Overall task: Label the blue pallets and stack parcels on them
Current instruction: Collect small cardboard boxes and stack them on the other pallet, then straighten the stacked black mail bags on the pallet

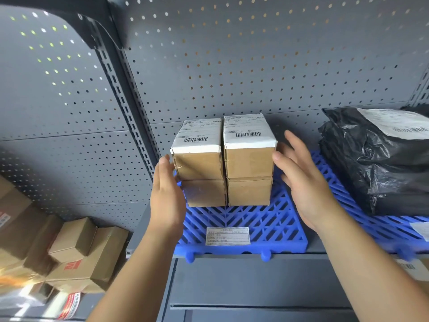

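Four brown cardboard parcels (224, 168) wrapped in clear tape stand two wide and two high on a blue plastic lattice pallet (274, 231), towards its back left, close to the grey perforated back panel (232, 66). The pallet lies on a grey metal shelf (255, 257). Each parcel is a short block whose long axis runs from me towards the back panel, with its small end facing me.

The two upper parcels carry white shipping labels (247, 132) that cover their tops and fold over the front edge. Each label has a black barcode running left to right near that edge; the fine print is too blurred to read. A white paper label (227, 235) with printed rows lies flat at the pallet's front edge, its text also unreadable.

My left hand (166, 194) is open with straight fingers, its fingertips at the left face of the stack. My right hand (301, 182) is open too, fingers spread, thumb tip at the upper right parcel's edge. Neither holds anything.

To the right, black plastic mailer bags (376, 163) with a barcoded label are piled on a second blue pallet (348, 205). Loose cardboard boxes (76, 252) with red print lie at lower left.
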Available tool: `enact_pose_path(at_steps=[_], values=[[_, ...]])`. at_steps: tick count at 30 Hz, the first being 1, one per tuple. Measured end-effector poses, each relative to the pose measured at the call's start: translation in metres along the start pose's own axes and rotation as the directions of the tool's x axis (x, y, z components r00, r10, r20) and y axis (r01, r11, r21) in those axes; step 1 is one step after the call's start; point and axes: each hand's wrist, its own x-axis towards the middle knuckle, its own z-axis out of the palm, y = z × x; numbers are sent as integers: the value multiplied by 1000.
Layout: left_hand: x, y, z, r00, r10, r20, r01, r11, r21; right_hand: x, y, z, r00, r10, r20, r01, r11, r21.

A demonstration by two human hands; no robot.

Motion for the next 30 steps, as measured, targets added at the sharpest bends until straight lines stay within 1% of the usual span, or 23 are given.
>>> enact_pose_path(at_steps=[3,7,13,17,22,24,27,30], values=[[-13,0,-1,996,47,-71,-44,998,40,-7,-2,-4,1000,-6,-11,5,999,-47],[-39,-2,-2,982,138,-127,-126,987,103,-18,-1,-8,1000,-10,1,10,995,-101],[-78,-3,-1,971,202,-128,-179,968,177,-39,2,-8,1000,6,17,-4,992,-125],[-95,-5,-2,956,288,-53,-268,932,243,-56,2,-11,1000,2,3,-2,980,-200],[-112,-1,-2,938,338,73,-345,905,251,-81,-6,-12,1000,15,-17,-21,931,-364],[-117,-2,-2,928,350,131,-373,888,269,-94,-10,-14,999,-6,-38,-11,896,-445],[-126,-10,1,898,371,237,-432,845,316,-113,-14,-24,990,-81,-117,0,823,-568],[-139,-22,6,875,352,332,-457,827,328,-136,-12,-35,976,-141,-167,-9,737,-675]])
